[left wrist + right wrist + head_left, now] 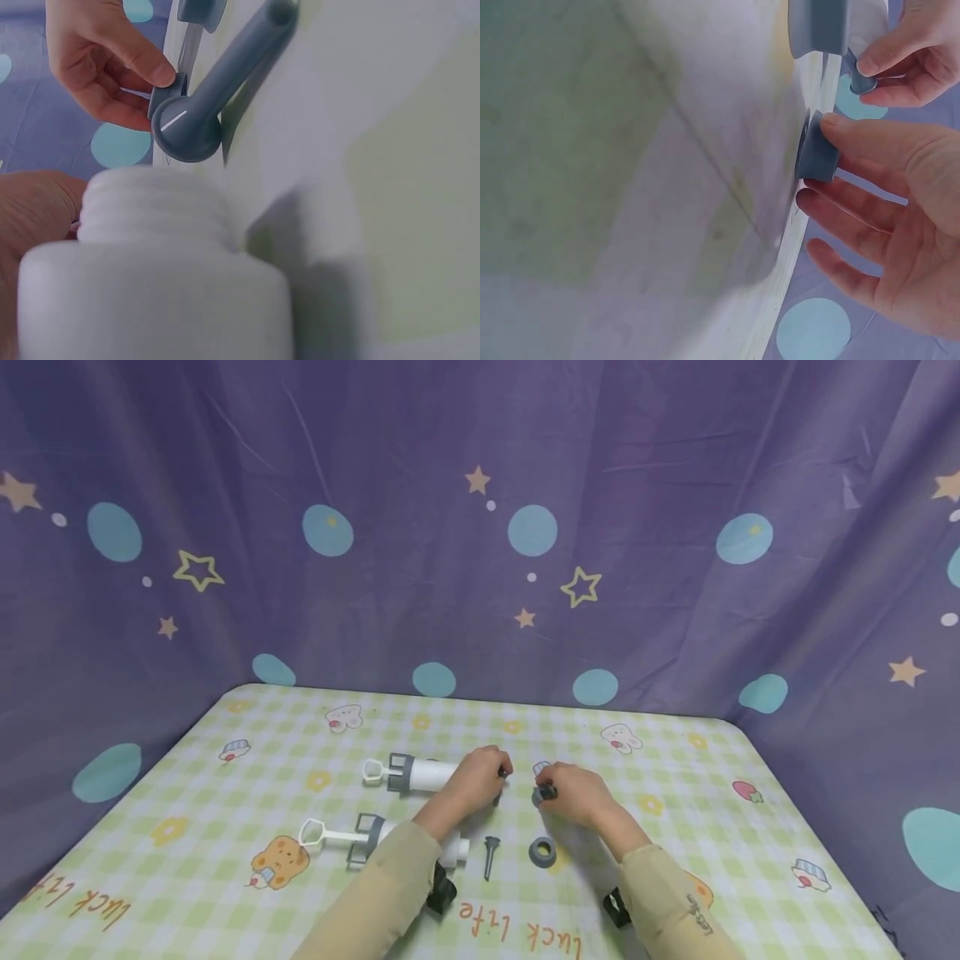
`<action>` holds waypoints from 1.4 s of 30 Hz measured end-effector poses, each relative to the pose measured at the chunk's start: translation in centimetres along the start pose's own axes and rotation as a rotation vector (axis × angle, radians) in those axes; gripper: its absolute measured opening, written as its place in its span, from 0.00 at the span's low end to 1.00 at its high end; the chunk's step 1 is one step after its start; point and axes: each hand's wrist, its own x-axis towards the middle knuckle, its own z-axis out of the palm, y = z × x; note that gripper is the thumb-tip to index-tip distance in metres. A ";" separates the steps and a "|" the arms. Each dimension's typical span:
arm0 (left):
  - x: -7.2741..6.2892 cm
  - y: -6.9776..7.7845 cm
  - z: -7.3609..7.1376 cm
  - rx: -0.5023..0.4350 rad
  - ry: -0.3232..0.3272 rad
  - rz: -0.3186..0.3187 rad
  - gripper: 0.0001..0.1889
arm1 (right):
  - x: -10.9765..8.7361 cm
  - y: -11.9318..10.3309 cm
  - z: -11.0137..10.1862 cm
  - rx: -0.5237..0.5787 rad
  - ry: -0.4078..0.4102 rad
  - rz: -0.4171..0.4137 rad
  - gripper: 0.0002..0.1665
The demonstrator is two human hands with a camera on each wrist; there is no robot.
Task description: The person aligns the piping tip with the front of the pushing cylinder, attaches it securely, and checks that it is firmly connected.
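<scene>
The left hand [474, 779] pinches a grey nozzle [862, 82] between thumb and finger at the far white syringe's [433, 775] right end. The right hand [577, 794], lower fingers parted, pinches a grey ring [821, 154] beyond 1 loose ring [542, 862].

Your left sleeve [382, 893] is covering part of the near syringe [377, 835] | your left hand [471, 779] is hiding one end of the far syringe [429, 775]
</scene>
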 end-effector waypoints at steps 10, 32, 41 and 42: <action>-0.3 0.2 -0.2 -0.022 0.029 0.060 0.08 | -0.1 0.0 -0.7 0.073 0.021 -0.026 0.18; -2.1 0.3 -1.5 -0.102 0.087 0.082 0.09 | -0.6 0.1 -1.3 0.147 0.100 -0.142 0.22; -2.5 0.5 -2.6 -0.137 0.155 0.070 0.08 | -0.7 -0.4 -1.5 0.242 0.120 -0.106 0.19; -2.4 0.5 -2.7 -0.137 0.162 0.066 0.08 | -0.7 -0.4 -1.5 0.247 0.118 -0.106 0.19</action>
